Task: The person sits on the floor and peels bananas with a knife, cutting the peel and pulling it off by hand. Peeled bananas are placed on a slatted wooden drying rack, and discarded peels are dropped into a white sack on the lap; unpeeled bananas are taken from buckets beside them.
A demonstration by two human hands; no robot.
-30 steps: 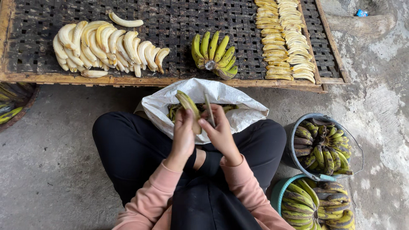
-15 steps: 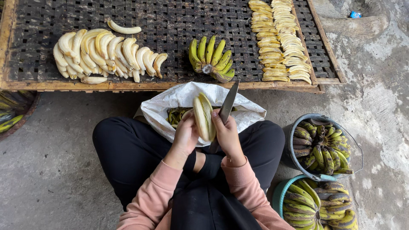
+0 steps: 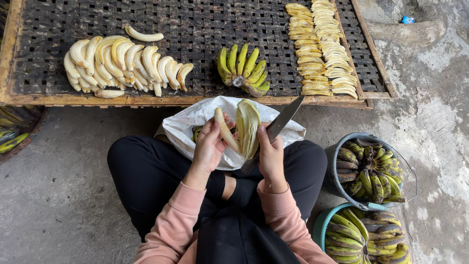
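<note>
Above the lap, over the white sack [image 3: 195,120]: left hand [image 3: 209,146] closed around peeled banana [image 3: 225,129], pale, long axis tilted, tip pointing up and slightly left. Right hand [image 3: 270,155] clamped on empty peel [image 3: 248,128] and knife [image 3: 278,124] together; peel upright, open side toward the banana, just beside it. Knife blade pointing up and right, toward near edge of drying rack [image 3: 195,100]. Fingers of both hands curled tight, none spread.

On rack, near left corner: heap of peeled bananas [image 3: 122,66], one more lying apart behind it. Near edge, middle: green bunch [image 3: 243,68], stems toward the sack. Right edge: two rows of banana slices [image 3: 322,46] running front to back.

Right of the knee: bucket [image 3: 373,168] of dark-spotted bananas; second basin [image 3: 364,237] below it. Left of the legs: bare concrete floor [image 3: 53,190], open room.
</note>
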